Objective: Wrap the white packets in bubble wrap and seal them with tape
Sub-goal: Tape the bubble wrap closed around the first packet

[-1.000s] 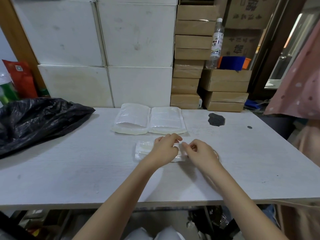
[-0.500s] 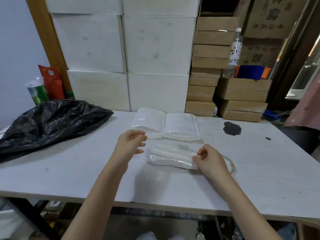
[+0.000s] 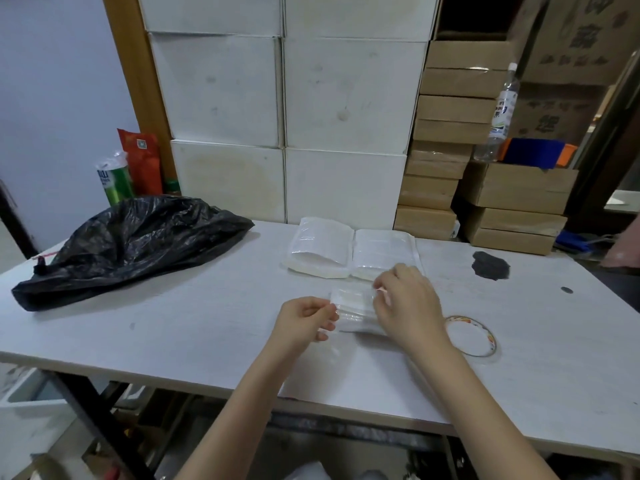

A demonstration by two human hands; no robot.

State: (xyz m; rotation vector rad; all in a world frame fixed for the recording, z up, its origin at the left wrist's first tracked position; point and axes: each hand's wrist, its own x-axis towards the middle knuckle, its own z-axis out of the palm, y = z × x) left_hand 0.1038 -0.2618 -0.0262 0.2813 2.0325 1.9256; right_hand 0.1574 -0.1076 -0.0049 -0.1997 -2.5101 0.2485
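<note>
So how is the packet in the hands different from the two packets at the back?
The packet in the hands is smaller and held by the left hand and right hand; the two back packets look bigger and lie untouched. It sits alone near the tape roll; they lie side by side by the boxes. All are whitish, in clear wrapping.

The table (image 3: 173,327) is pale grey-white with a faint grain and a dark grey blotch (image 3: 490,265). A glossy black bag (image 3: 131,244) lies on it. The packets (image 3: 351,249) are white under clear film. The tape (image 3: 472,336) has orange flecks. Behind stand white boxes (image 3: 284,109), brown cartons (image 3: 450,133), a green can (image 3: 114,181) and a red pouch (image 3: 142,161).
</note>
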